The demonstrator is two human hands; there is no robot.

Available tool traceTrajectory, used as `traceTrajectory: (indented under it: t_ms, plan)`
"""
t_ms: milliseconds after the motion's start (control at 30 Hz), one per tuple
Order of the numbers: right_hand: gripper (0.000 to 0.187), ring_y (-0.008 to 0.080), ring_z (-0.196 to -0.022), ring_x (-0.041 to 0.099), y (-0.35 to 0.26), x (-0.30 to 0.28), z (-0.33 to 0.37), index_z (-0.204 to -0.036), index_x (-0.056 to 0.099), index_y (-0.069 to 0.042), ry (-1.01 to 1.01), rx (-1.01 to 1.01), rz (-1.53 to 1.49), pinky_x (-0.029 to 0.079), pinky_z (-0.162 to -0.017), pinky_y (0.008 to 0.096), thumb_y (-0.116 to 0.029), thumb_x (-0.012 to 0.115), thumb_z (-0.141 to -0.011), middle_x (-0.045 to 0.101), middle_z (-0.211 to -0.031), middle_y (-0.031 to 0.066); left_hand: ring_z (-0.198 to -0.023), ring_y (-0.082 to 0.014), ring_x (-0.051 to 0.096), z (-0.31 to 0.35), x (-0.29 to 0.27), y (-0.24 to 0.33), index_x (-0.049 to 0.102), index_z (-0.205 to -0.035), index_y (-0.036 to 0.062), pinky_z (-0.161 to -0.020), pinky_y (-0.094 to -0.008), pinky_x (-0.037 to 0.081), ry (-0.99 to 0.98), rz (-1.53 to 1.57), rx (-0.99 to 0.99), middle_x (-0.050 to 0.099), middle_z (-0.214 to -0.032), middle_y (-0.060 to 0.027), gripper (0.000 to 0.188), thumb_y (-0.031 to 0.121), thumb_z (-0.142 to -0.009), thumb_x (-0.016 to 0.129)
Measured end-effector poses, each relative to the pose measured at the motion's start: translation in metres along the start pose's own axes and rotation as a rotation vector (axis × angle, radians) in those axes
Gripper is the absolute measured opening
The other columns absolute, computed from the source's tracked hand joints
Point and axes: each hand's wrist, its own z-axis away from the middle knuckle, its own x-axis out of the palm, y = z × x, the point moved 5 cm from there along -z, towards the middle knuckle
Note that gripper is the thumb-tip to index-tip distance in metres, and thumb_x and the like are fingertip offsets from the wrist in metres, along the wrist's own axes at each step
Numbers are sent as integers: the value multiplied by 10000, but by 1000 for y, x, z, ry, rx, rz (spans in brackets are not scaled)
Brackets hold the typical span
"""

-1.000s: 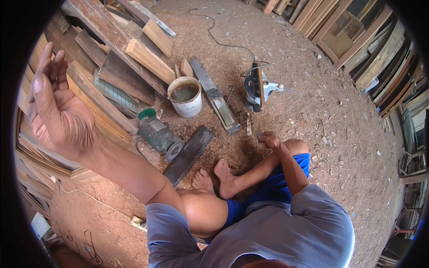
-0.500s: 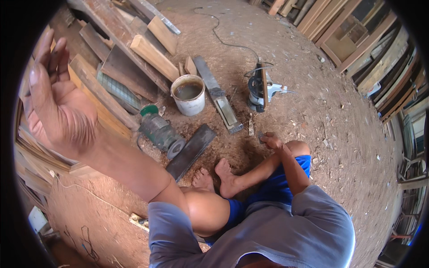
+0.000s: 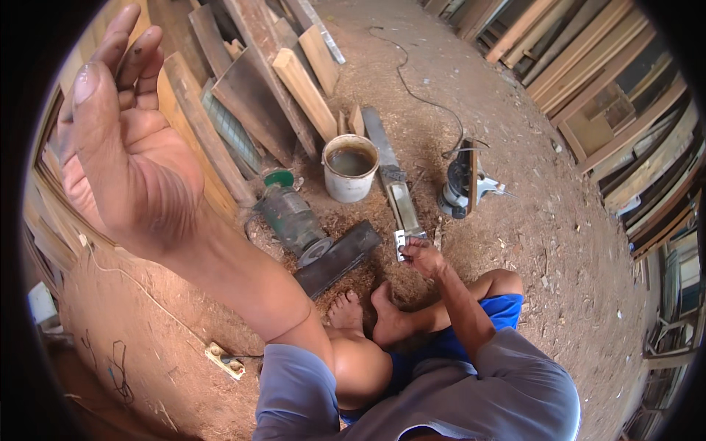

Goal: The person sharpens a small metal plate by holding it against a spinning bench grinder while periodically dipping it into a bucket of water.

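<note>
Shifted from near the right knee (image 3: 507,282): right hand (image 3: 424,259), pinching a small, flat, bright metal-looking plate (image 3: 399,245) at the near end of a smooth, pale rectangular slab (image 3: 402,202) on a long grey board (image 3: 377,138). Left hand (image 3: 132,158): raised, palm bare, fingers loosely curled. Beyond: stained, round white bucket (image 3: 348,185); green cylindrical motor (image 3: 287,214).

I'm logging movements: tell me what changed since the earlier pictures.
The right hand moved left, toward the near end of the long board, holding a small flat piece. The left hand stays raised and open; the bucket and green grinder stay put.
</note>
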Motion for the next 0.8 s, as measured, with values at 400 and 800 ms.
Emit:
traceTrajectory:
  t_ms: [400, 800]
  plan:
    - [90, 156, -711, 596, 59, 90, -16, -906, 559, -129, -213, 209, -157, 491, -596, 323, -80, 629, -877, 614, -812, 25, -1029, -340, 593, -19, -92, 32, 575, -1103, -139, -977, -429, 429, 66, -32, -4, 554, -1190, -309, 363, 164, -955, 443]
    - [51, 48, -633, 550, 73, 166, -16, -876, 580, -152, -445, 174, -37, 476, -524, 205, -162, 622, -904, 613, -780, -24, -973, -315, 646, -19, -138, 61, 570, -1095, -128, -926, -405, 492, 28, -216, 14, 581, -1150, -313, 316, 140, -951, 482]
